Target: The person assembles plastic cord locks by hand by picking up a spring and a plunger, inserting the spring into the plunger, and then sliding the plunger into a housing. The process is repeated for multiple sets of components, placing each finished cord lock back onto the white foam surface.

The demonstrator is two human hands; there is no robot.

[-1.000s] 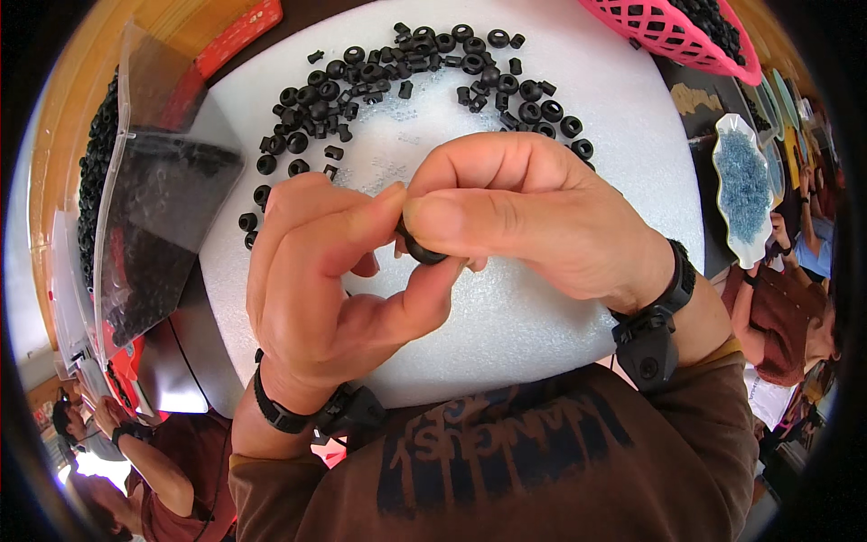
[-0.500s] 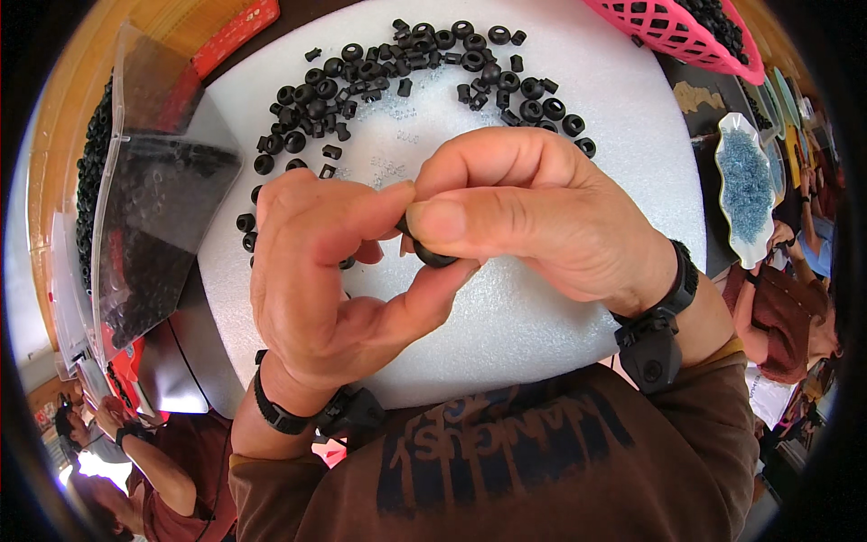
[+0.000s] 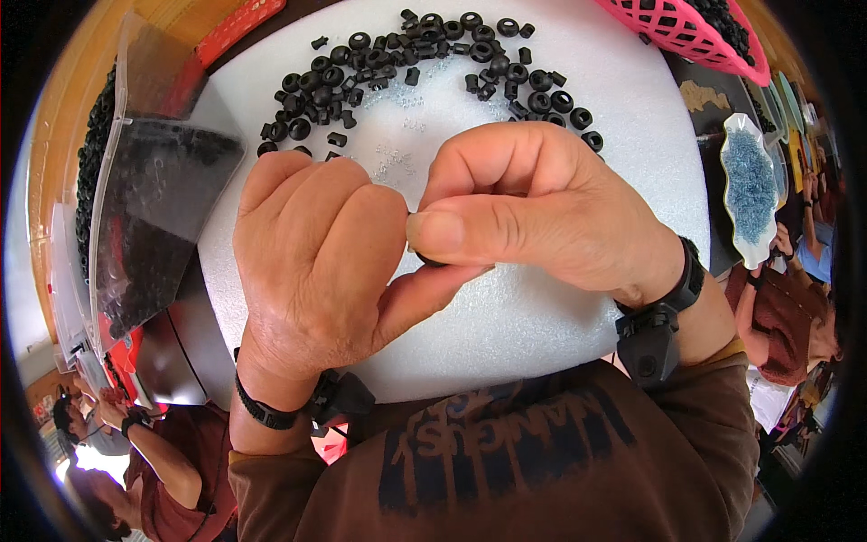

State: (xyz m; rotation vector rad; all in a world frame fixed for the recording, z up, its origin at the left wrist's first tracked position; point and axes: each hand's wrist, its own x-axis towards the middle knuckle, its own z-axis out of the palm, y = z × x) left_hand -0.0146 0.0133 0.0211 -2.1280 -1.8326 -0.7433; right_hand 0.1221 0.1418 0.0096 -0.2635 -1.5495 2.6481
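Over the white foam sheet (image 3: 506, 334), my two hands meet at a small round black plastic piece (image 3: 428, 261), mostly hidden by my fingers. My right hand (image 3: 533, 217) pinches it, thumb on top and the other fingers curled under. My left hand (image 3: 316, 253) is closed with its back upward, its thumb reaching under the piece and its fingertips hidden. Beyond my hands lies a loose arc of black parts: round ones with a hole (image 3: 359, 41) and short spool-shaped ones (image 3: 412, 77). Tiny clear bits (image 3: 395, 163) are scattered among and in front of them.
A clear plastic bin (image 3: 167, 208) of black parts stands at the left. Far right is a pink basket (image 3: 682, 45) with more black parts. A white scalloped dish (image 3: 750, 190) holds small clear-bluish bits. Other people work at both sides.
My left hand has rolled over and its fingers have curled in, so its back now faces up. My right hand keeps its pinch in nearly the same place.
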